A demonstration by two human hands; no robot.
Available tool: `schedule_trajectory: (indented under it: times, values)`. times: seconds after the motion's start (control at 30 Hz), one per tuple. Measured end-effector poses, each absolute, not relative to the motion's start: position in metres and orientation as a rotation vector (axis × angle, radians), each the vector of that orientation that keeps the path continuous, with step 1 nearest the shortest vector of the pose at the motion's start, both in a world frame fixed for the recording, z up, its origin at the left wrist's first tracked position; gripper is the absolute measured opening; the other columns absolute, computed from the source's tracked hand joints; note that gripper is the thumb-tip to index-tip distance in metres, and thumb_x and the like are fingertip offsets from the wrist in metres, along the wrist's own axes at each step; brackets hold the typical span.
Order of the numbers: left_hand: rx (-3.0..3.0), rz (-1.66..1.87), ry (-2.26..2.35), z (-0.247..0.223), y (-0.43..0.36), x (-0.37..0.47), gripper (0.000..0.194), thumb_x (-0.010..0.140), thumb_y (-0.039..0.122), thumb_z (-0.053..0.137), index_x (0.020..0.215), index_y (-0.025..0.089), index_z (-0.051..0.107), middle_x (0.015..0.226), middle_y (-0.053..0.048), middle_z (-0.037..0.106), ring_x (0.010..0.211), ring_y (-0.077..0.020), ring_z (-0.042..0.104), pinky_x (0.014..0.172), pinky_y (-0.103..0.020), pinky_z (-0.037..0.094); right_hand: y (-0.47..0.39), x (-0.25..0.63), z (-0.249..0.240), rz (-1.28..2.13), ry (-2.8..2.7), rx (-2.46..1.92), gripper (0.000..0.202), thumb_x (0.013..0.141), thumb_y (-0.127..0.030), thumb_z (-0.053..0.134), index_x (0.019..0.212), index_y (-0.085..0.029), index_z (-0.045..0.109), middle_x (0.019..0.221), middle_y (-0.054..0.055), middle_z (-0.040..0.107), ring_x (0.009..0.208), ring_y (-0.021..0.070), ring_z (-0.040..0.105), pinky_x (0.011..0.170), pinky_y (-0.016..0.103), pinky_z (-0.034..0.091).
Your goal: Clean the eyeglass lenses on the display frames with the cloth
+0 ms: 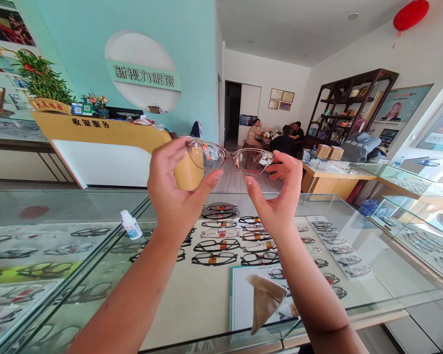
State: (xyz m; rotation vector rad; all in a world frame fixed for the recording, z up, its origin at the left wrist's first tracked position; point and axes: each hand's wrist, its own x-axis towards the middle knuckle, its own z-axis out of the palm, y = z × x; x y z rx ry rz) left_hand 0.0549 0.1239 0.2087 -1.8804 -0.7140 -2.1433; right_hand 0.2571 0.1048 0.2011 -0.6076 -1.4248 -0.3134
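Note:
A pair of clear-framed eyeglasses [230, 154] is held up in front of me, above the glass display case. My left hand [177, 182] grips its left end, fingers behind the frame and thumb below the left lens. At the other end my right hand [278, 189] pinches the frame, with the thumb beneath the right lens. Below, a brown cleaning cloth [265, 300] lies on the glass near a white card [239, 300] with a teal edge. A small white spray bottle [131, 225] stands on the glass, left of my left forearm.
Rows of eyeglasses [216, 258] fill the glass display case [192, 314]. Beyond it stands a yellow and white cashier counter [107, 162]. Several people [280, 140] sit at a table at the back. More glass cases [420, 236] run along the right, near a dark shelf [348, 105].

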Motion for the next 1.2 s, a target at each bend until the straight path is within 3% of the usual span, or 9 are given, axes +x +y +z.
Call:
schedule_trajectory:
  times: [0.17, 0.43, 0.8, 1.03, 1.2]
  values:
    - [-1.883, -2.14, -0.797, 0.206, 0.126, 0.056, 0.065, 0.09, 0.052, 0.088, 0.147, 0.04, 0.058, 0.149, -0.007, 0.069, 0.141, -0.0341, 0.069, 0.123, -0.067, 0.055, 0.105, 0.257, 0.202, -0.355, -1.428, -0.648, 0.056, 0.098, -0.036, 0.075, 0.147, -0.033, 0.049, 0.135, 0.012, 0.06, 0.1, 0.0262, 0.067, 0.08, 0.049, 0.063]
    - [-1.875, -2.183, -0.751, 0.204, 0.129, 0.059, 0.068, 0.086, 0.04, 0.093, 0.145, 0.043, 0.059, 0.147, -0.008, 0.07, 0.137, -0.0336, 0.071, 0.121, -0.065, 0.056, 0.104, 0.257, 0.2, -0.309, -1.425, -0.659, 0.056, 0.096, -0.033, 0.074, 0.146, -0.033, 0.05, 0.136, 0.012, 0.059, 0.099, 0.0259, 0.067, 0.081, 0.049, 0.062]
    - [-1.803, -2.118, -0.798, 0.201, 0.124, 0.059, 0.071, 0.085, 0.04, 0.094, 0.146, 0.043, 0.059, 0.146, -0.008, 0.069, 0.134, -0.0348, 0.069, 0.104, -0.06, 0.059, 0.105, 0.259, 0.199, -0.242, -1.431, -0.684, 0.055, 0.096, -0.031, 0.075, 0.146, -0.032, 0.052, 0.14, 0.011, 0.063, 0.098, 0.0236, 0.071, 0.083, 0.046, 0.062]
    - [-1.7, -2.012, -0.784, 0.201, 0.123, 0.063, 0.073, 0.08, 0.046, 0.095, 0.142, 0.04, 0.058, 0.138, -0.011, 0.067, 0.13, -0.0377, 0.066, 0.089, -0.056, 0.059, 0.11, 0.26, 0.196, -0.197, -1.443, -0.736, 0.055, 0.097, -0.033, 0.072, 0.148, -0.031, 0.05, 0.139, 0.011, 0.066, 0.096, 0.0222, 0.073, 0.079, 0.043, 0.063]
    - [-1.692, -1.933, -0.732, 0.201, 0.122, 0.065, 0.077, 0.079, 0.042, 0.098, 0.143, 0.035, 0.056, 0.136, -0.013, 0.065, 0.126, -0.0344, 0.065, 0.085, -0.052, 0.059, 0.111, 0.26, 0.195, -0.151, -1.452, -0.778, 0.056, 0.096, -0.032, 0.074, 0.147, -0.03, 0.05, 0.141, 0.012, 0.067, 0.094, 0.0213, 0.073, 0.078, 0.042, 0.062]
